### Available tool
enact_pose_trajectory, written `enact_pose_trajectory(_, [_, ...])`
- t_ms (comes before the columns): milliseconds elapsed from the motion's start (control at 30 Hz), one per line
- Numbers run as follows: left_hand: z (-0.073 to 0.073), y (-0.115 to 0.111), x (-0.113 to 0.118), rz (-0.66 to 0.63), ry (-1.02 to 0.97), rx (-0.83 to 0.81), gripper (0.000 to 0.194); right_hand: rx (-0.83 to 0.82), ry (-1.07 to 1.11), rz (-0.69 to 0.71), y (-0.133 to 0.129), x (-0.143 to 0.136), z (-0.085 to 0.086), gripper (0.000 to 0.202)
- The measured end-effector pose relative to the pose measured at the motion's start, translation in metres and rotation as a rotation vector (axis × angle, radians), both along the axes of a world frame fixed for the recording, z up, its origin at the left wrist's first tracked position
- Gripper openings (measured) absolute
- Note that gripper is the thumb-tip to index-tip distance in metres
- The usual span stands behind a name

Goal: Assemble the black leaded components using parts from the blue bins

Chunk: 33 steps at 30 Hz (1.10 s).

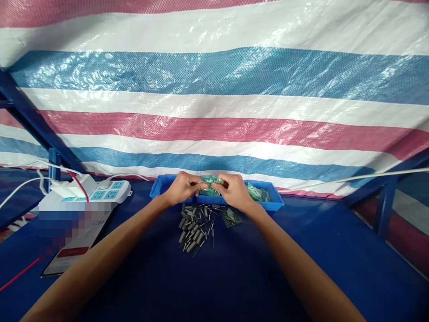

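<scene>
Between my left hand (182, 188) and my right hand (234, 191), a small clear green-tinted plastic bag (210, 184) is pinched by thumbs and fingers on both sides. What lies inside the bag is too small to make out. The hands are over blue plastic bins (275, 197) at the back of the table. More green-tinted bags (258, 193) lie in the right-hand part of the bins. Just in front of my hands is a loose pile of grey cylinders and thin metal pins (192, 235). Beside that pile, another small bag (231, 217) lies flat on the tabletop.
On the left, a white power strip (124, 190) carries plugs and cables, with a phone (72, 257) in front of it. A red cable (20, 273) crosses the blue table (217, 286). Striped plastic sheeting (214, 103) hangs behind. Blue metal posts (384, 208) flank the table.
</scene>
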State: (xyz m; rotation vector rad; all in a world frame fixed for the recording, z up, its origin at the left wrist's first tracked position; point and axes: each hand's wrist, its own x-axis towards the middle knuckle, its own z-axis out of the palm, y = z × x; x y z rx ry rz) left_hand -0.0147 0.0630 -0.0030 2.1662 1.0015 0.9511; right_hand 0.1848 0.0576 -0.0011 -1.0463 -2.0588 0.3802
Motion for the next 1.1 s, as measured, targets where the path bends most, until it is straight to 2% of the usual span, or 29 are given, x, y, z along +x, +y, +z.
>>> enact_pose_trajectory(100, [0.006, 0.007, 0.001, 0.003, -0.029, -0.001, 0.042, -0.044, 0.012, 0.020, 0.005, -0.001, 0.015, 0.039])
enact_pose_trajectory(167, [0.007, 0.009, 0.002, 0.008, -0.049, 0.004, 0.042, -0.119, 0.063, 0.076, 0.005, -0.002, 0.018, 0.037])
enact_pose_trajectory(333, [0.005, 0.001, 0.002, 0.036, 0.002, 0.132, 0.044, -0.116, 0.106, 0.008, 0.002, -0.004, 0.007, 0.030])
enact_pose_trajectory(433, [0.007, -0.003, 0.001, 0.070, 0.024, 0.185, 0.043, -0.166, 0.163, 0.101, 0.000, -0.005, 0.001, 0.024])
enact_pose_trajectory(567, [0.008, -0.005, 0.000, 0.068, 0.095, 0.256, 0.038, -0.147, 0.211, 0.083, -0.001, -0.005, -0.002, 0.028])
enact_pose_trajectory(667, [0.007, -0.004, -0.002, 0.088, 0.099, 0.218, 0.035, -0.165, 0.184, 0.144, -0.001, -0.004, -0.001, 0.029])
enact_pose_trajectory(800, [0.004, -0.001, -0.005, 0.050, 0.242, 0.289, 0.029, -0.128, 0.078, 0.095, 0.003, -0.003, -0.002, 0.025])
enact_pose_trajectory(900, [-0.003, 0.001, -0.009, -0.018, 0.305, 0.357, 0.030, -0.073, -0.024, 0.120, 0.004, -0.004, -0.008, 0.032])
enact_pose_trajectory(967, [-0.012, -0.001, -0.009, -0.007, 0.268, 0.390, 0.029, -0.029, -0.048, 0.132, 0.002, -0.005, -0.016, 0.033])
enact_pose_trajectory(1033, [-0.026, -0.005, -0.008, 0.086, 0.137, 0.421, 0.027, 0.018, -0.007, 0.111, -0.002, -0.007, -0.028, 0.031])
enact_pose_trajectory(1100, [-0.040, -0.012, -0.005, 0.190, -0.002, 0.412, 0.029, 0.089, 0.077, 0.029, -0.009, -0.010, -0.042, 0.030])
